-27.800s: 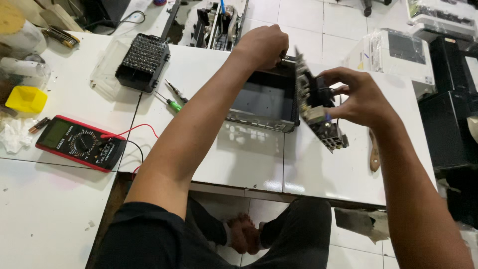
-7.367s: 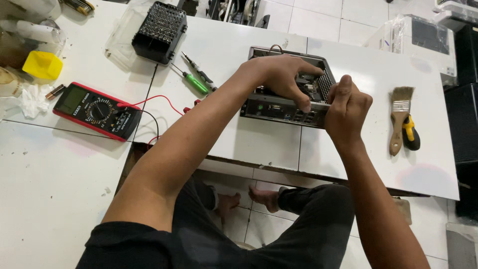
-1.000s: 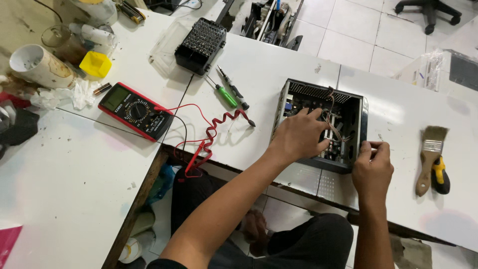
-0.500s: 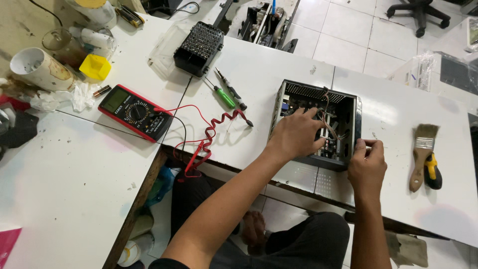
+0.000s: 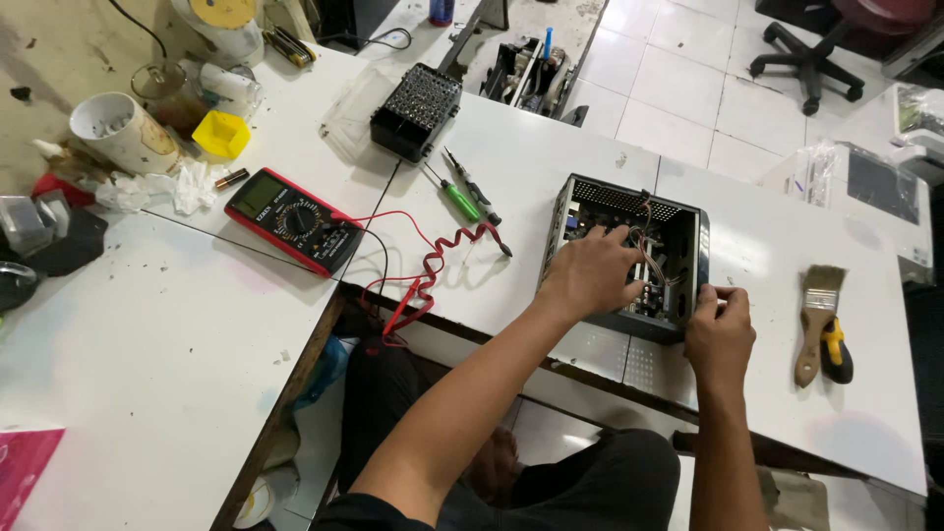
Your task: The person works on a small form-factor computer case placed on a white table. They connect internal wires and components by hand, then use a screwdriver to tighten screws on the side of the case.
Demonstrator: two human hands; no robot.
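Note:
An open black metal power-supply case (image 5: 600, 202) lies on the white table (image 5: 767, 256), its boards and wires showing inside. My left hand (image 5: 588, 273) reaches into the case from the near side, fingers spread among the wires and parts. At the case's near right corner my right hand (image 5: 721, 327) pinches the rim with thumb and fingers. Whether either hand holds a small part is hidden.
A paintbrush (image 5: 816, 317) and a yellow-black handled tool (image 5: 837, 351) lie right of the case. Left are green screwdrivers (image 5: 457, 198), a red multimeter (image 5: 293, 220) with coiled red lead (image 5: 433, 275), a black bit box (image 5: 415, 111), a yellow box (image 5: 220, 134) and cups.
The view has shifted slightly. My left hand stays inside the case and my right hand stays at its near right corner, with only small finger movements.

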